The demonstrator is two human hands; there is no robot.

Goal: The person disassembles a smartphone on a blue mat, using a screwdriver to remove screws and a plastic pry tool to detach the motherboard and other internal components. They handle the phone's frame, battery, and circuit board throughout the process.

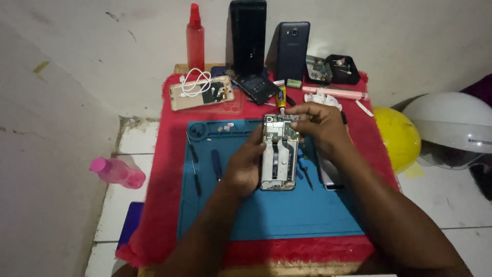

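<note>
an opened phone [279, 154] lies face down near the middle of the frame, on a blue mat [287, 215] spread over a red cloth [154, 205] on the counter. its back is off, so the green board and flat cables inside show. the left hand [245, 166] grips the phone's left edge, fingers curled along the side and thumb up by the frame, steadying it. the right hand [318, 122] comes in from the right and sits over the phone's top right corner, fingertips pinched close together right on the board (whether they pinch some small part or tool i cannot tell from here).

left of the hands, two dark screwdrivers [193, 164] lie on the mat, and a blue pry tool [216, 164] lies just beside the left wrist. more small blue tools [303, 172] rest right of the phone. in the upper part of the frame, on the cloth, a gold phone shell [201, 94] carries a coiled white cable [196, 82]; near it a red spray bottle [195, 38] stands against the wall, and two dark phones [293, 48] lean upright there too. a small black tray [330, 69] of parts sits at the upper right. off the counter, a pink bottle [118, 173] lies on the floor at the left, and a yellow helmet [397, 136] and a white helmet [451, 128] rest at the right.
</note>
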